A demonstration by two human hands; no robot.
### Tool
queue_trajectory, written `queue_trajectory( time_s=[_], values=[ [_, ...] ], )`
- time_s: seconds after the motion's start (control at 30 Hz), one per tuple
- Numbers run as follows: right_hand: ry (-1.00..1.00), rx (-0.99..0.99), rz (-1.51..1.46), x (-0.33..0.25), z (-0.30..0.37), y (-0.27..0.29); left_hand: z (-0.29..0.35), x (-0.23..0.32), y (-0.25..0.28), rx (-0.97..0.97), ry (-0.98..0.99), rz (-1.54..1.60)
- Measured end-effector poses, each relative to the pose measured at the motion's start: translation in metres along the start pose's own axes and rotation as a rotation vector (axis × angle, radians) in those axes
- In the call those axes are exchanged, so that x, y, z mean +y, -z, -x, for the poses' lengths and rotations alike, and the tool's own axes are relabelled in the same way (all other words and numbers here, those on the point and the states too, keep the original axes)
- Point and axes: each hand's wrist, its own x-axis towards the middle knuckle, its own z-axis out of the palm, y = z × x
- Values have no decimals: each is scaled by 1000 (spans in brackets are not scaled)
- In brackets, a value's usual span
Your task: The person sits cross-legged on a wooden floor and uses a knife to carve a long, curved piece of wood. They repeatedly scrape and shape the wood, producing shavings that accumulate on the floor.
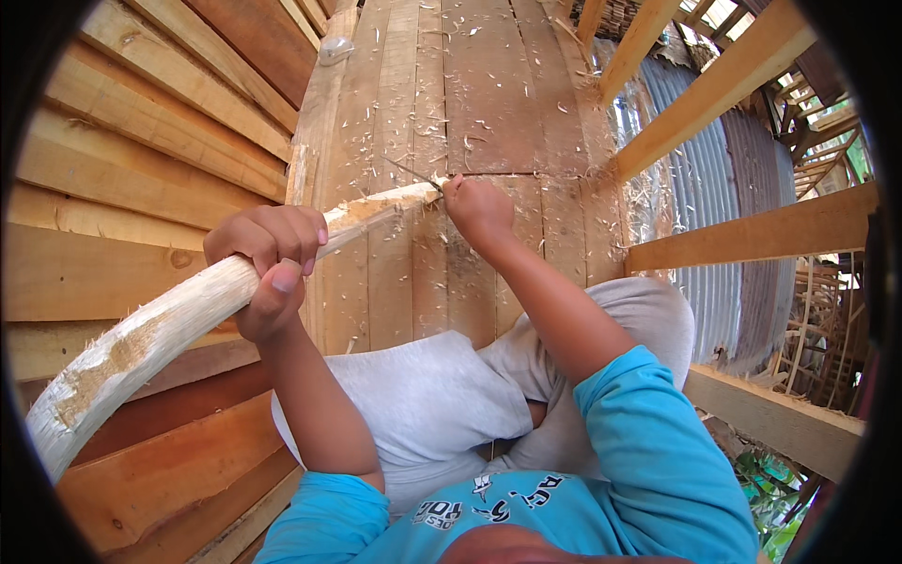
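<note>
A long pale wooden pole [174, 315], stripped of bark, runs from the lower left up to the middle. My left hand [271, 249] is wrapped round it partway along, thumb toward me. Beyond that hand the pole narrows to a whittled far end with a flat pale cut face. At this tip my right hand [477, 209] is closed on a knife [412, 172]. Its thin dark blade points up and left, lying across the tip and seeming to touch it. The knife's handle is hidden inside my fist.
Curled wood shavings lie scattered over the plank floor [489, 113] ahead. A wall of stacked boards [122, 202] rises close on the left. On the right stand wooden railing beams [752, 230], with corrugated metal sheets [705, 188] beyond. A small clear plastic item [335, 51] lies at the far left.
</note>
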Motion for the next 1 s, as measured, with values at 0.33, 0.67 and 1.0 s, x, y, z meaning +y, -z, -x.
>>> queue_trajectory(
  time_s=[0.33,0.67,1.0],
  values=[
    [55,20,159,3,-7,7,-4,8,20,-93,55,38],
    [-198,-217,-142,25,-30,10,-4,8,18,-86,77,56],
    [-183,-337,-463,40,-34,-26,-7,7,21,-128,69,103]
  ],
)
